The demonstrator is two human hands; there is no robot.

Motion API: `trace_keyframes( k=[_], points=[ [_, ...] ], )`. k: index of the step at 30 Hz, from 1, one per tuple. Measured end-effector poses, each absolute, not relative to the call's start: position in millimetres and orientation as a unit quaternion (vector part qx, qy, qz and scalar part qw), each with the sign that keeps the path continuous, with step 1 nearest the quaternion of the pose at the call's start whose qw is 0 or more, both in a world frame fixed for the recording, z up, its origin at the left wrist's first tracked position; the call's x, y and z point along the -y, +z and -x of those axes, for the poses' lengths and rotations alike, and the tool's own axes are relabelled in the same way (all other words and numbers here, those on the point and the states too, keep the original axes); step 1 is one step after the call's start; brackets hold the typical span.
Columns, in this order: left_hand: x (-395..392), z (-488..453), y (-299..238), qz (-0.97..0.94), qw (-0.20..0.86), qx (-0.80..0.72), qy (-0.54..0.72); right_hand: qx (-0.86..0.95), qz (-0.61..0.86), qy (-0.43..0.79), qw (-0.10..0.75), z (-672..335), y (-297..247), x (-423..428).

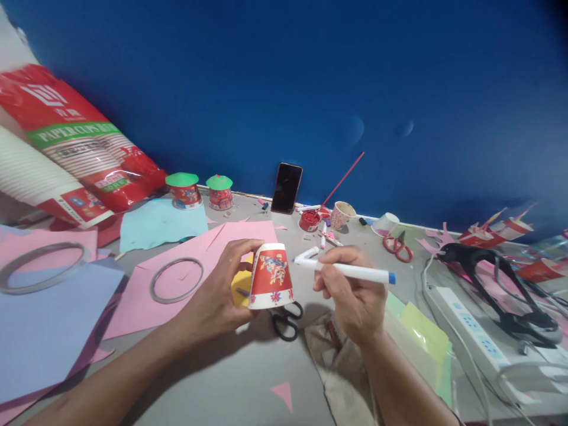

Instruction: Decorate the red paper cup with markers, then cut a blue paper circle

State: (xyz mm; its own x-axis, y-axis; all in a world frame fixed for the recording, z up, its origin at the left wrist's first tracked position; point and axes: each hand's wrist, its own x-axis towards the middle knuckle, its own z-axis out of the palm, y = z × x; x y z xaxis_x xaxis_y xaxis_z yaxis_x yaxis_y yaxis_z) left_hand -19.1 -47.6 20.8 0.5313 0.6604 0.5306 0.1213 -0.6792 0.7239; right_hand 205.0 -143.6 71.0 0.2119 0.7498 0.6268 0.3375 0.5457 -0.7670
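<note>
Pink sheet (pixel 133 307) lies left of the black scissors (pixel 286 322). Left hand (pixel 222 290) clasps the upturned paper cup (pixel 270 278) just behind those scissors. Right hand (pixel 355 296) pinches the marker (pixel 350 271) up to their right, tip close by the cup. That curved wall is thin: squeeze or slip, and the line could smear.

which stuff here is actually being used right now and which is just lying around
In use:
- cup, upside down in the left hand
- marker in the right hand, tip pointed at the cup

Lying about:
- black scissors
- phone
- red scissors
- power strip
- grey ring
- green-topped cups
</note>
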Motion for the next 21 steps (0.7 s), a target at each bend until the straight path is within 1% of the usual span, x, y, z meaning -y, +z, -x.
trace_keyframes(
  k=[2,8,15,17,21],
  points=[
    [49.1,18.8,23.8,-0.795,0.353,-0.259,0.419,0.612,0.453,0.162,0.628,-207.3,68.1,141.9],
    [52.4,17.3,29.3,-0.733,0.455,-0.278,0.422,0.701,0.479,0.131,0.512,-211.9,69.0,137.3],
    [56.4,17.6,28.6,-0.698,0.532,-0.254,0.406,0.730,0.514,0.172,0.416,-219.0,67.0,128.6],
    [56.6,18.3,31.7,-0.703,0.539,-0.250,0.391,0.740,0.508,0.171,0.406,-222.1,66.9,126.9],
    [56.4,23.8,36.3,-0.723,0.531,-0.253,0.361,0.750,0.497,0.134,0.416,-224.6,65.1,124.6]
  ],
)
